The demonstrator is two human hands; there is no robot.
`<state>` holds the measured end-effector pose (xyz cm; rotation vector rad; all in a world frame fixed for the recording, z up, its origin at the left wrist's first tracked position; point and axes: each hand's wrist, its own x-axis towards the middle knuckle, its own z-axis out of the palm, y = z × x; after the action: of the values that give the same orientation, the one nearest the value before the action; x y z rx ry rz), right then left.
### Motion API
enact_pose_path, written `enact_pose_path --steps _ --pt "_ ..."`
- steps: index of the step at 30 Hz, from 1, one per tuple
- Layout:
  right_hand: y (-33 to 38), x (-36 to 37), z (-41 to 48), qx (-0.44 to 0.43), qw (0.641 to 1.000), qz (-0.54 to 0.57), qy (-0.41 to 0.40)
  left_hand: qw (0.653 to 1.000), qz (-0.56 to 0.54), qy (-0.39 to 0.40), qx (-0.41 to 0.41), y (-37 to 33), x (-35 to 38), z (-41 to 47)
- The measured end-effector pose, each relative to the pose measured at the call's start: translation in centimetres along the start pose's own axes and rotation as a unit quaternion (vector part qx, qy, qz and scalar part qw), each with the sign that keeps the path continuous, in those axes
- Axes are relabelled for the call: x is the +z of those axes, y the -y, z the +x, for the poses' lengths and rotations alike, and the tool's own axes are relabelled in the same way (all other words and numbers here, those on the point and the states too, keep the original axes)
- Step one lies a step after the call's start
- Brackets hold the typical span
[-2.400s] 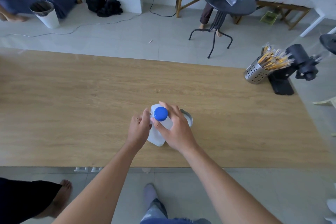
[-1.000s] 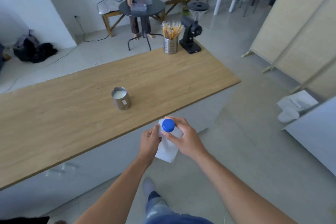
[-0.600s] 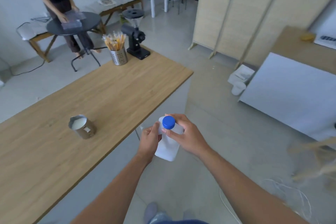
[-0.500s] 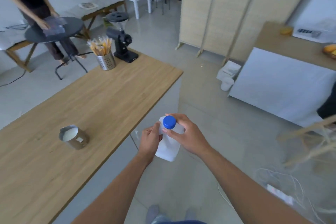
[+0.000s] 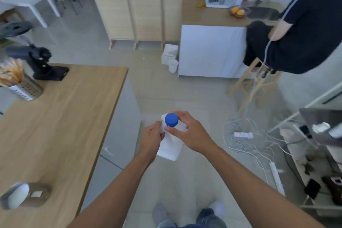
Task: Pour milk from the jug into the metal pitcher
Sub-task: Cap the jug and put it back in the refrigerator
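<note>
I hold a white plastic milk jug (image 5: 170, 149) with a blue cap (image 5: 171, 119) upright over the floor, off the table's right side. My left hand (image 5: 152, 139) grips its left side. My right hand (image 5: 190, 132) wraps the neck, fingers at the closed cap. The metal pitcher (image 5: 24, 197), with white milk inside, stands on the wooden table (image 5: 61, 116) at the lower left, far from the jug.
A perforated metal holder of sticks (image 5: 22, 85) and a black grinder (image 5: 39, 61) stand at the table's far end. A person sits on a wooden stool (image 5: 251, 87) beside a white counter (image 5: 211, 52). Cables and a power strip (image 5: 242, 135) lie on the floor to the right.
My view has swung to the right, away from the table. The jug stays in both hands and is now over the floor. The pitcher has slid to the lower left of the view.
</note>
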<state>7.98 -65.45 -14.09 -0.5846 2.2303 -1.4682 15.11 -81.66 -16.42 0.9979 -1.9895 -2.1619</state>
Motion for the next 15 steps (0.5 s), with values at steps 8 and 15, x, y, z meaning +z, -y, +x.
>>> enact_pose_path --steps 8,15 --pt "-2.7 -5.8 -7.8 0.028 0.994 0.0 -0.108 0.993 0.054 0.103 0.017 0.2 7.7 -3.9" --pt "-5.5 -11.3 -16.3 0.046 0.986 -0.001 -0.16 0.985 0.073 0.155 0.025 2.1 15.3 -9.5"
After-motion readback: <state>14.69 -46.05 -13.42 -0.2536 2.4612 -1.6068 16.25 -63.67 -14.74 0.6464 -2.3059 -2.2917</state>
